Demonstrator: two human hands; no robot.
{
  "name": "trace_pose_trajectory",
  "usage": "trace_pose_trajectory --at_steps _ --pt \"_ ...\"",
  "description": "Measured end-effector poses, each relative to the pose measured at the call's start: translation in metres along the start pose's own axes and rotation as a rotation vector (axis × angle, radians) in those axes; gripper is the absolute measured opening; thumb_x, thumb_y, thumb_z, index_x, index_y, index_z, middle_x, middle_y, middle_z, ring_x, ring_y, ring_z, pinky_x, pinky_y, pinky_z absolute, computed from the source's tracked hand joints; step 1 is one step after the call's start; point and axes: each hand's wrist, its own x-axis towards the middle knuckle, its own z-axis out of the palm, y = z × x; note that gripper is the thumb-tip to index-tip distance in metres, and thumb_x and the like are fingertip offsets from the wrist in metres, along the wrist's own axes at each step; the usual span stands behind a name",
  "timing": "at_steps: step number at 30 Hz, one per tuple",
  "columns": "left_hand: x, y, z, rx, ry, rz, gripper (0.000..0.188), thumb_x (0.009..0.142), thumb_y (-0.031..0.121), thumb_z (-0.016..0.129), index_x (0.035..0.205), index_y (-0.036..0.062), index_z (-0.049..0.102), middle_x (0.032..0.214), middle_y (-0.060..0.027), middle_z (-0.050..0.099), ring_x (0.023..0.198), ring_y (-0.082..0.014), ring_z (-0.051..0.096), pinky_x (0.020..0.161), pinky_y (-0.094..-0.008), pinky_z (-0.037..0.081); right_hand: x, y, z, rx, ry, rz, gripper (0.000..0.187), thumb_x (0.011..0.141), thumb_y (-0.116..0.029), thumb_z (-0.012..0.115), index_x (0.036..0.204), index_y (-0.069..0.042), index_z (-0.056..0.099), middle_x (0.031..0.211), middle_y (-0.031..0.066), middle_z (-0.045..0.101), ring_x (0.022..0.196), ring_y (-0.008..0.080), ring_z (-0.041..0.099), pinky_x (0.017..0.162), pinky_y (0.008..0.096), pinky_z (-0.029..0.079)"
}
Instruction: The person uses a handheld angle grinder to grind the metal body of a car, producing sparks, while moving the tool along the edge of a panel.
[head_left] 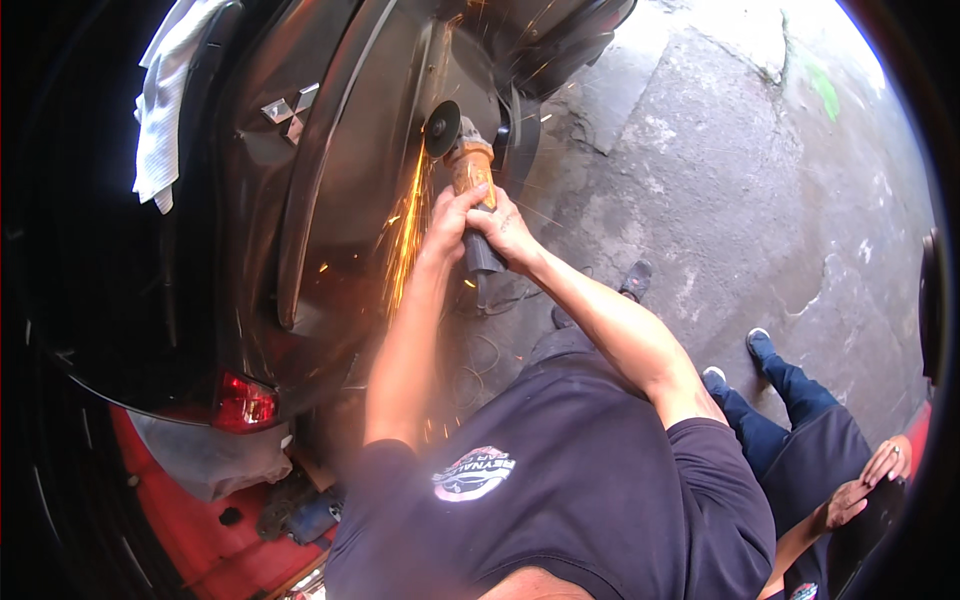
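Observation:
Both my hands are wrapped round an angle grinder (473,172) with an orange-yellow body and a dark rear end. My left hand (447,222) grips its left side, and my right hand (507,230) closes on the right side, with the fingers meeting near the middle. At the far end, a dark round disc (442,128) is against or very close to the dark car body panel (352,190). Orange sparks (408,225) stream from the disc toward me along the panel. The exact contact point is hard to make out.
A white cloth (165,110) hangs over the car at far left. Below it sit a red tail light (246,402) and clear plastic sheeting (205,455). Thin cable loops (483,352) lie on the grey concrete floor (700,170). Another person (815,440) stands at lower right.

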Motion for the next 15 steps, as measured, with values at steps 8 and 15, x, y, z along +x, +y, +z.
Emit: trace_pose_trajectory --at_steps 8,15 --pt "-0.01 -0.006 -0.002 0.041 0.056 -0.018 0.038 0.093 0.027 0.072 0.116 -0.0016 0.061 0.099 -0.0096 0.067 0.088 -0.0171 0.067 0.081 -0.0324 0.055 -0.005 0.013 0.0 -0.013 -0.027 -0.025 0.079 0.077 -0.026 0.073 0.141 0.007 0.041 0.125 0.019 0.06 0.114 0.0246 0.061 0.098 0.0344 0.049" --pt "-0.007 -0.001 0.001 0.043 0.036 0.009 0.039 0.092 0.027 0.073 0.116 -0.001 0.061 0.1 -0.0095 0.067 0.088 -0.017 0.067 0.081 -0.0321 0.055 -0.003 0.008 0.001 -0.01 -0.007 -0.026 0.079 0.077 -0.026 0.073 0.142 0.006 0.042 0.124 0.019 0.061 0.114 0.0249 0.061 0.098 0.0344 0.049"
